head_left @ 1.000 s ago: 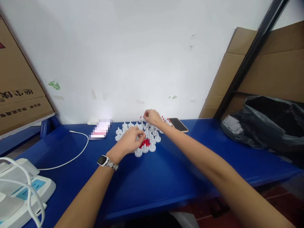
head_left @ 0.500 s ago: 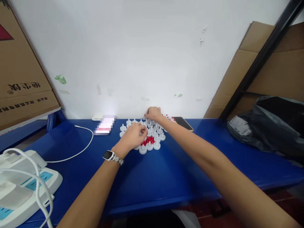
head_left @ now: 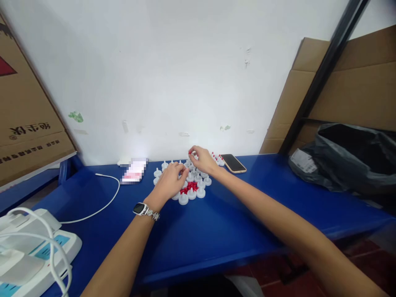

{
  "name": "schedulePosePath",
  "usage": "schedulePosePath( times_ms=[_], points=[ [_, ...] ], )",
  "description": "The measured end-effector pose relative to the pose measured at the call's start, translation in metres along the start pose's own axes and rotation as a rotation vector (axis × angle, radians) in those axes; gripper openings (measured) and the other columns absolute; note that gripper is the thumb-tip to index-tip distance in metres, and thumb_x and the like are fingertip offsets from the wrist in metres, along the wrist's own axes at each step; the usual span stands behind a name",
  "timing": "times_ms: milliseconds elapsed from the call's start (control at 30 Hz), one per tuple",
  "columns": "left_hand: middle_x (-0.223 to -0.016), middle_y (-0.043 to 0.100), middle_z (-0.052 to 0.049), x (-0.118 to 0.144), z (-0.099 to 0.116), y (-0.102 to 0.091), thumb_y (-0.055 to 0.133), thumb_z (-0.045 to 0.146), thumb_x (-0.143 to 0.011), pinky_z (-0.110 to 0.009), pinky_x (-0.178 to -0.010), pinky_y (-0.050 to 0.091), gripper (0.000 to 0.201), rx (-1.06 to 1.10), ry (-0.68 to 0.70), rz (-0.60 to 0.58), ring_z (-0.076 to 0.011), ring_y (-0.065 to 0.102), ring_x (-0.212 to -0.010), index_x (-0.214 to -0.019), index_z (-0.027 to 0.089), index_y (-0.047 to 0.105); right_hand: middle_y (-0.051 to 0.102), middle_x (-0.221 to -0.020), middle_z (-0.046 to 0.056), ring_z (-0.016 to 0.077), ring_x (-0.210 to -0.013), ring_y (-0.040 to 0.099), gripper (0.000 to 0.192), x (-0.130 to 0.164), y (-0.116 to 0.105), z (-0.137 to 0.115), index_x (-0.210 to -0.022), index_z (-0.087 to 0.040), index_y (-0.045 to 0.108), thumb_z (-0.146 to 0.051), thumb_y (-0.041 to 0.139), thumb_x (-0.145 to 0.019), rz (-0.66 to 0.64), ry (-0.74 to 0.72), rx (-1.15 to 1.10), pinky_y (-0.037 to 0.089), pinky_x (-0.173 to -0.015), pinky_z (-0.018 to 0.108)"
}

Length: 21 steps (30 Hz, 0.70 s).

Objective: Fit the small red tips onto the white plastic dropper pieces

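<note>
White spouted caps (head_left: 183,199) stand upright in a close cluster near the back of a blue table (head_left: 222,231), spouts pointing up. A small heap of red pieces (head_left: 192,186) lies among the nearer caps, ringed by them along its front edge. Farther back and to the right, a group of red-tipped caps (head_left: 220,160) sits beside the right wrist.

The left hand (head_left: 170,180) is over the left part of the cluster, fingers curled and thumb close to the forefinger; whether anything is pinched there cannot be told. The right hand (head_left: 202,160) reaches over the back of the cluster, thumb and forefinger bent toward each other. A speck of red shows at its fingertips, but whether they grip it is too small to tell.

The left wrist wears a smartwatch (head_left: 139,208) on a metal link band (head_left: 153,214). A smartphone (head_left: 233,163) lies face up just right of the red-tipped caps. Left of the cluster lies a pixelated pink-and-white item (head_left: 133,171); a white cable (head_left: 114,196) curves across the table near a power strip (head_left: 69,243). A printed carton (head_left: 31,99) stands at left, and a dark plastic bag (head_left: 343,165) rests at right.
</note>
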<state>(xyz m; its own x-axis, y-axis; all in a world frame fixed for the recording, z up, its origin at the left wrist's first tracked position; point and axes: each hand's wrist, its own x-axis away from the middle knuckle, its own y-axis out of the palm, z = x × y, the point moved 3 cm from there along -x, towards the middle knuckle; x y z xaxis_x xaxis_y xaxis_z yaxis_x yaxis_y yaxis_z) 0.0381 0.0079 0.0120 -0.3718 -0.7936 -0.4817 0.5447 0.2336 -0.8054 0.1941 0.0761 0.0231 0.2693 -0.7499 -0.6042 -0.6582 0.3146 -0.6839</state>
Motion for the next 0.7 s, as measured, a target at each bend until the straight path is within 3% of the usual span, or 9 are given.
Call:
schedulePosePath(
  times_ms=[100, 233, 333, 467, 567, 700],
  points=[
    [-0.087, 0.059, -0.005, 0.002, 0.011, -0.002, 0.035, 0.047, -0.099, -0.034, -0.07, 0.041, 0.034, 0.004, -0.007, 0.032, -0.0228, 0.056, -0.085, -0.084, 0.021, 0.05, 0.069, -0.086, 0.002, 0.0132, -0.068, 0.059, 0.016, 0.04, -0.012, -0.013, -0.097, -0.019, 0.066, -0.023, 0.056, -0.085, -0.039, 0.002, -0.194, 0.046, -0.07, 0.026],
    [-0.083, 0.058, -0.004, 0.006, 0.022, 0.001, 0.033, 0.046, -0.101, -0.032, -0.062, 0.038, 0.029, -0.089, -0.011, -0.007, -0.0221, 0.057, -0.077, -0.092, 0.021, 0.048, 0.068, -0.084, 0.0, 0.0121, -0.069, 0.057, 0.018, 0.067, -0.016, -0.028, -0.095, -0.019, 0.066, -0.017, 0.057, -0.079, -0.026, -0.003, -0.31, 0.046, -0.068, 0.025],
    [-0.08, 0.057, -0.005, 0.007, 0.025, 0.0, 0.029, 0.041, -0.102, -0.032, -0.06, 0.036, 0.029, -0.191, -0.027, -0.005, -0.0225, 0.056, -0.071, -0.097, 0.021, 0.048, 0.066, -0.083, 0.0, 0.0124, -0.07, 0.058, 0.021, 0.07, -0.015, -0.034, -0.096, -0.018, 0.062, -0.016, 0.058, -0.076, -0.016, 0.034, -0.418, 0.048, -0.069, 0.025],
    [-0.079, 0.059, -0.006, 0.005, 0.023, -0.002, 0.024, 0.04, -0.103, -0.034, -0.066, 0.04, 0.036, -0.2, 0.0, -0.006, -0.0248, 0.058, -0.078, -0.096, 0.02, 0.052, 0.066, -0.089, 0.001, 0.0134, -0.076, 0.061, 0.025, 0.067, -0.018, -0.038, -0.102, -0.019, 0.057, -0.02, 0.059, -0.077, 0.019, 0.022, -0.497, 0.049, -0.071, 0.026],
    [-0.08, 0.061, -0.006, 0.002, 0.023, 0.0, 0.021, 0.036, -0.104, -0.034, -0.071, 0.042, 0.04, -0.102, 0.058, 0.006, -0.0237, 0.059, -0.081, -0.094, 0.02, 0.056, 0.065, -0.088, 0.001, 0.0139, -0.078, 0.06, 0.021, 0.068, -0.026, -0.042, -0.101, -0.02, 0.058, -0.021, 0.059, -0.08, 0.05, -0.022, -0.418, 0.049, -0.074, 0.027],
    [-0.083, 0.066, -0.007, -0.001, 0.025, 0.002, 0.023, 0.037, -0.104, -0.033, -0.072, 0.043, 0.042, 0.064, 0.026, 0.088, -0.0217, 0.062, -0.078, -0.093, 0.019, 0.059, 0.063, -0.088, 0.003, 0.0159, -0.081, 0.059, 0.012, 0.069, -0.037, -0.048, -0.096, -0.021, 0.06, -0.02, 0.054, -0.086, 0.112, -0.123, -0.268, 0.048, -0.078, 0.029]
  ],
)
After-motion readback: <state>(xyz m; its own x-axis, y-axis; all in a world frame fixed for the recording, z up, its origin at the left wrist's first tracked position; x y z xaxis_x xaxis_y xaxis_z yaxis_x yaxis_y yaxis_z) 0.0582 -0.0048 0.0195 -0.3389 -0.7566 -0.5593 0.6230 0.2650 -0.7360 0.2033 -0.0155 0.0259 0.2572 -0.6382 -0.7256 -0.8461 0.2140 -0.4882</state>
